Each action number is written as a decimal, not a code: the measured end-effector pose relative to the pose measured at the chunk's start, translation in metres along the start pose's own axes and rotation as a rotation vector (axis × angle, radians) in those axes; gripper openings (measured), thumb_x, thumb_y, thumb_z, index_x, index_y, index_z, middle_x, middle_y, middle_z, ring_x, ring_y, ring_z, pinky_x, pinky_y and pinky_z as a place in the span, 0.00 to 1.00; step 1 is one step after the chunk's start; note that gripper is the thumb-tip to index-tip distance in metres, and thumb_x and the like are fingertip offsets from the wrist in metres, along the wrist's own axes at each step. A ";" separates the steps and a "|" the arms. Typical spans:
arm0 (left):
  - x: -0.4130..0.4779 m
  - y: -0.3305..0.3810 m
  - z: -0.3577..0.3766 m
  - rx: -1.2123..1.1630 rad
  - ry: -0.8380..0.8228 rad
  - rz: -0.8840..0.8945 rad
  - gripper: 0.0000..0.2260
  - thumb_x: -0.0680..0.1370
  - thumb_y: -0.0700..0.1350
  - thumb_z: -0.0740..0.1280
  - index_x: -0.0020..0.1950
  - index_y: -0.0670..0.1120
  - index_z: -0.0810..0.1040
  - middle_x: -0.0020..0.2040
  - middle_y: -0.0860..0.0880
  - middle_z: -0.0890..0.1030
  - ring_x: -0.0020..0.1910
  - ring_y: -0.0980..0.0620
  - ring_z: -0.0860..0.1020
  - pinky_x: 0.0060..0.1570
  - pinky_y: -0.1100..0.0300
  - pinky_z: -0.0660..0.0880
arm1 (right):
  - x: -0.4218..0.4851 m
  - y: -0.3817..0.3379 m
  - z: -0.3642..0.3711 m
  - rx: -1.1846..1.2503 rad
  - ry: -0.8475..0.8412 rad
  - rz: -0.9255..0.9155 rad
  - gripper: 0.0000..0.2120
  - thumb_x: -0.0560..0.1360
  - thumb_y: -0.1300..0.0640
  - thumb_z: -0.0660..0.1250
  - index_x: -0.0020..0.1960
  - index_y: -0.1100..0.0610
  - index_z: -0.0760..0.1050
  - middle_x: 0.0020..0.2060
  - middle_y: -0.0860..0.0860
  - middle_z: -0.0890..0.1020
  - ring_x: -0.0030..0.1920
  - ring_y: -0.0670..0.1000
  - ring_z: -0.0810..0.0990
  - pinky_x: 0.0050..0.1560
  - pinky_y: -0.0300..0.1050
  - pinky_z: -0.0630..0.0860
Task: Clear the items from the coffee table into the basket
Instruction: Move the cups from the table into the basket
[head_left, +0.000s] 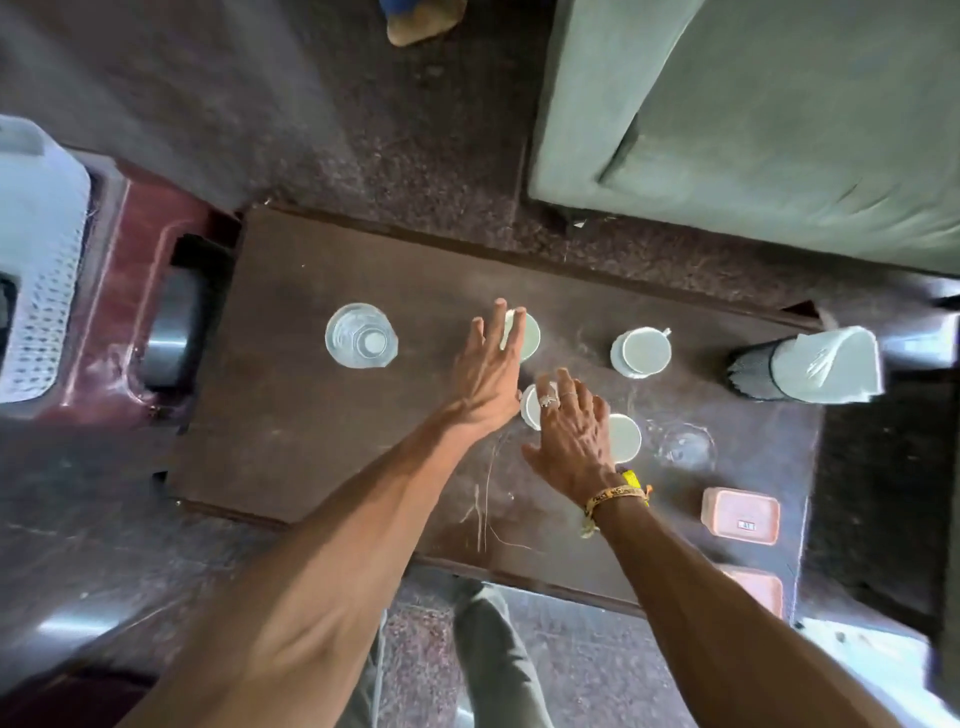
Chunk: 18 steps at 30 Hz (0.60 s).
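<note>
On the dark brown coffee table (311, 441) stand several white cups and clear glasses. My left hand (488, 374) hovers open, fingers spread, over a white cup (529, 335) at the table's middle. My right hand (571, 436) is open too, its fingers over a second white cup (531, 408), with a third white cup (626, 436) just right of it. A stack of clear glasses (361, 336) stands to the left, another clear glass (685, 447) to the right. A white cup with a handle (641, 352) sits at the back right. The white perforated basket (36, 291) lies at the far left.
A black mesh holder with white napkins (805, 371) stands at the table's right end. Two pink boxes (740, 515) sit near the front right corner. A maroon stool (156, 312) is beside the basket, a grey-green sofa (779, 119) behind the table. My legs are below.
</note>
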<state>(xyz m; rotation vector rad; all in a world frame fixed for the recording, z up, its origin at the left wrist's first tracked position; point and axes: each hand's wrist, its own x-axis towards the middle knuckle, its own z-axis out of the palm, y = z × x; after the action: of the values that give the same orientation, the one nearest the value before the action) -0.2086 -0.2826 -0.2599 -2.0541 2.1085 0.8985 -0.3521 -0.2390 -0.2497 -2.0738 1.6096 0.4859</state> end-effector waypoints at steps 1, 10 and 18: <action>0.005 0.001 0.002 0.012 0.004 0.014 0.47 0.73 0.41 0.73 0.81 0.49 0.44 0.81 0.45 0.43 0.78 0.34 0.51 0.70 0.42 0.65 | 0.002 -0.001 0.004 -0.008 -0.007 -0.003 0.42 0.73 0.49 0.69 0.81 0.55 0.52 0.79 0.60 0.55 0.75 0.62 0.59 0.72 0.58 0.60; 0.031 -0.004 0.003 -0.029 0.045 0.006 0.37 0.73 0.40 0.71 0.78 0.52 0.56 0.74 0.45 0.61 0.64 0.39 0.70 0.58 0.45 0.75 | 0.013 -0.006 0.014 0.056 0.133 0.055 0.35 0.74 0.65 0.62 0.79 0.52 0.59 0.74 0.57 0.66 0.69 0.60 0.68 0.69 0.54 0.63; 0.001 -0.032 -0.010 -0.160 0.096 0.018 0.36 0.70 0.45 0.73 0.75 0.54 0.63 0.70 0.47 0.67 0.63 0.41 0.71 0.56 0.47 0.76 | 0.006 -0.028 -0.011 0.131 0.157 0.190 0.33 0.73 0.58 0.68 0.77 0.57 0.63 0.69 0.56 0.73 0.65 0.61 0.72 0.64 0.54 0.64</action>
<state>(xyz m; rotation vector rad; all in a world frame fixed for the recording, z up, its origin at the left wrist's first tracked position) -0.1760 -0.2859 -0.2637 -2.1987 2.1720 1.0223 -0.3237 -0.2439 -0.2399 -1.9128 1.8879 0.2768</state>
